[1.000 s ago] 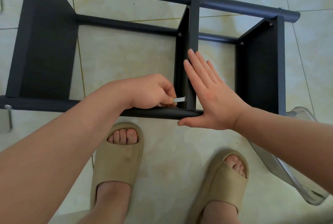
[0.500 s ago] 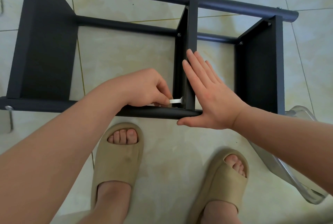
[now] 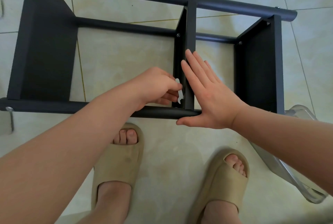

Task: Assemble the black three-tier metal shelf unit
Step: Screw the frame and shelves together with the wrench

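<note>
Tightening the middle shelf (image 3: 191,34): your left grip (image 3: 156,85) pinches the flat wrench (image 3: 179,90), your right grip (image 3: 209,97) braces it, flat and open; next, probably reseat the wrench and turn.

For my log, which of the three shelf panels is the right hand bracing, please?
The middle panel; only it has the right hand flat against its face.

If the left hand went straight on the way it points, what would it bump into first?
Probably the middle shelf panel, right beside the small wrench that the left hand pinches.
</note>
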Demonstrator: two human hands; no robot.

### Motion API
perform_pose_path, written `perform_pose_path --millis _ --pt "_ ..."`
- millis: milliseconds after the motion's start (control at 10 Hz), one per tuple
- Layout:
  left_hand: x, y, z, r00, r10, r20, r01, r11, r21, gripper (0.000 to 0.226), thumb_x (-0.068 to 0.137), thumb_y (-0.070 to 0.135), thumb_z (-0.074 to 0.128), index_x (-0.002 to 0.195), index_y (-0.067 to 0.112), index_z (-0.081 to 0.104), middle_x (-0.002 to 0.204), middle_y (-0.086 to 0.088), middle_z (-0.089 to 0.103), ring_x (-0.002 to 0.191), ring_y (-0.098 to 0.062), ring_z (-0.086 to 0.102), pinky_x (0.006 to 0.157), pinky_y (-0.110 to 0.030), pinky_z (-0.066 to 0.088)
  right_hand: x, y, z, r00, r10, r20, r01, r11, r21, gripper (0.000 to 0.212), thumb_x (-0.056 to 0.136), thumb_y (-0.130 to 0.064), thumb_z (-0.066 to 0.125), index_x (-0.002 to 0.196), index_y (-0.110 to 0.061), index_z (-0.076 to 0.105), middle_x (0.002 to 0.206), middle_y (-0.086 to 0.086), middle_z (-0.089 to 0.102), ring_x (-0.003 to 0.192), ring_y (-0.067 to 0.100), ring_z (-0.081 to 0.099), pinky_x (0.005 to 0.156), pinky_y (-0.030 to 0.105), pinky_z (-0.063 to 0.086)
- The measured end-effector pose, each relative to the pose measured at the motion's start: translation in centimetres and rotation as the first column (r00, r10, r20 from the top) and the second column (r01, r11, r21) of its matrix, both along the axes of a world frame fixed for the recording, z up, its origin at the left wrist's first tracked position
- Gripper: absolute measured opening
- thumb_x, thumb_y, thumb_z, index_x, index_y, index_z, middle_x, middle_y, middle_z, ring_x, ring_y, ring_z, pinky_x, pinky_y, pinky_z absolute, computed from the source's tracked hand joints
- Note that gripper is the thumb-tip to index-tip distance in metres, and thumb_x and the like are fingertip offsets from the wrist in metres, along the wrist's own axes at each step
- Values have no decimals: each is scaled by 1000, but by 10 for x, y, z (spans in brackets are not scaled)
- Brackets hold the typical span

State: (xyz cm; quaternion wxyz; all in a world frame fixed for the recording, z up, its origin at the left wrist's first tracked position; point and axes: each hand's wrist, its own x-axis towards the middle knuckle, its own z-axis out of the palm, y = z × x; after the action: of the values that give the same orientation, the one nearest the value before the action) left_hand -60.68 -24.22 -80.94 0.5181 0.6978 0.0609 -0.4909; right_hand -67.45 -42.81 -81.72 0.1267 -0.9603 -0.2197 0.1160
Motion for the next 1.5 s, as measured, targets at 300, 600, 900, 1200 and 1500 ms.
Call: perform_pose_path --millis 300,600,900,1200,1500 --pt "-1 -7 1 979 197 -42 -199 979 -43 5 93 11 68 95 12 64 78 -6 72 73 -17 75 66 -27 60 0 0 -2 1000 -1 20 1 1000 30 125 79 -84 49 159 3 7 167 20 -4 156 34 -7 126 52 7" --pt "0 -5 5 981 157 -117 -163 985 -51 8 95 10 66 102 8 64 85 -11 72 79 -22 76 70 -31 62 0 -1 -2 1000 -5 13 5 1000 30 125 79 -84 51 159 2 7 168 19 -5 156 33 -8 127 51 7" --pt "2 -6 -2 978 139 -157 -147 988 -40 7 95 11 65 99 6 65 77 -6 72 73 -18 73 73 -33 61 0 -1 -3 1000 -1 19 1 999 32 125 79 -83 51 159 2 7 168 20 -4 156 34 -8 126 52 9" --pt "3 -5 -3 983 89 -163 -98 994 -47 7 97 8 59 92 7 63 75 -6 69 68 -16 70 74 -33 60 0 -2 -2 1000 -5 12 5 1000 25 126 79 -84 51 159 2 8 168 20 -4 156 34 -8 126 53 9" --pt "6 2 -4 987 19 -162 -27 998 -49 7 98 7 57 97 6 64 74 -6 73 70 -15 72 70 -30 59 0 -1 -2 1000 -5 9 5 1000 27 126 79 -84 51 159 2 7 168 20 -4 156 34 -8 126 53 8"
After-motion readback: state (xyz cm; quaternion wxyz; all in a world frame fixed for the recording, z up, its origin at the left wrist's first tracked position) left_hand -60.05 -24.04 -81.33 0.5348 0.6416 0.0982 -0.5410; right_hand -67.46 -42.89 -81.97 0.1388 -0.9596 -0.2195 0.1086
